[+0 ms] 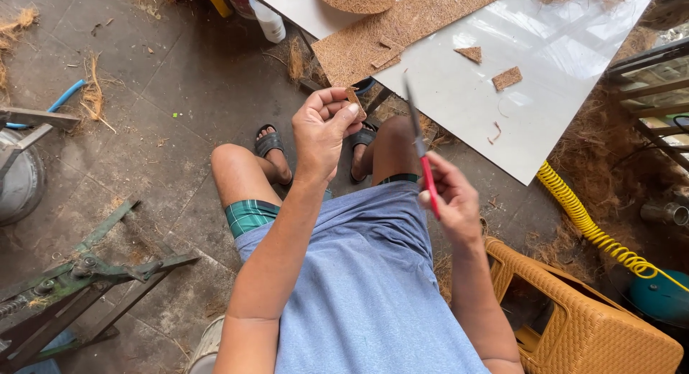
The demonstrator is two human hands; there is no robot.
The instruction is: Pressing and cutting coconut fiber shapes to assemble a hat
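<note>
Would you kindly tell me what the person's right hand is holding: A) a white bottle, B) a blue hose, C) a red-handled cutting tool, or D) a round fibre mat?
C: the right hand grips a red-handled cutting tool, its thin blade pointing up, while the left hand pinches a small brown fibre piece.

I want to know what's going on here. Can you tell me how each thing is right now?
Left hand: raised, fingers pinching a small brown fibre piece.
Right hand: closed on red-handled scissors, blades pointing up, shut as far as I can tell.
Fibre sheet: lying flat on the white table, edge cut.
Scraps: loose on the table.
Yellow hose: coiled, on the floor.
Wicker stool: standing beside the person.
</note>
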